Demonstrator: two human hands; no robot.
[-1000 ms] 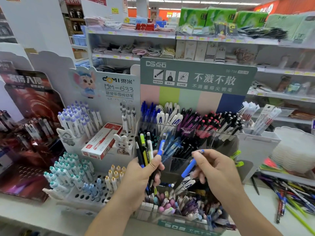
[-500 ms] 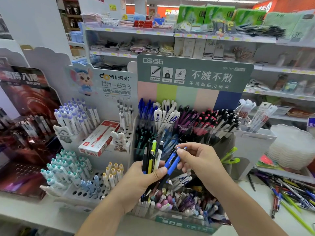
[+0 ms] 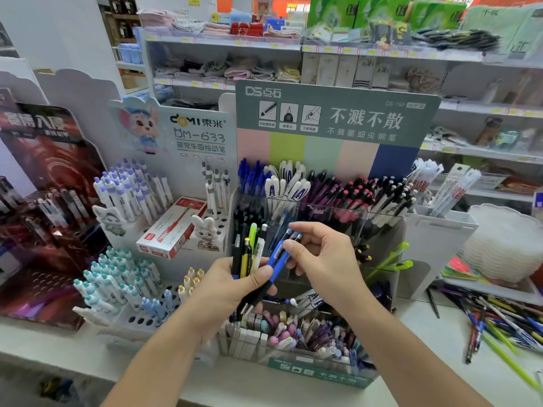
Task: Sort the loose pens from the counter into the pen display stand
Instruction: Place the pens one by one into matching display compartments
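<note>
Blue pen [image 3: 277,258]: pinched at upper end by right hand [image 3: 323,259], tilted up-right | bundle of pens [image 3: 248,254] upright, clasped in left hand [image 3: 235,284] | before pen display stand [image 3: 335,118] | loose pens [image 3: 499,321] on worktop [image 3: 411,386]

Both forearms are bare up to the frame edge. The left hand [image 3: 235,284] and right hand [image 3: 320,257] are ungloved.

You're standing in a shop; branded pen display stands [image 3: 338,118] crowd the counter [image 3: 411,324]; price-tagged shelves [image 3: 223,44] behind carry folded towels [image 3: 235,27].
</note>
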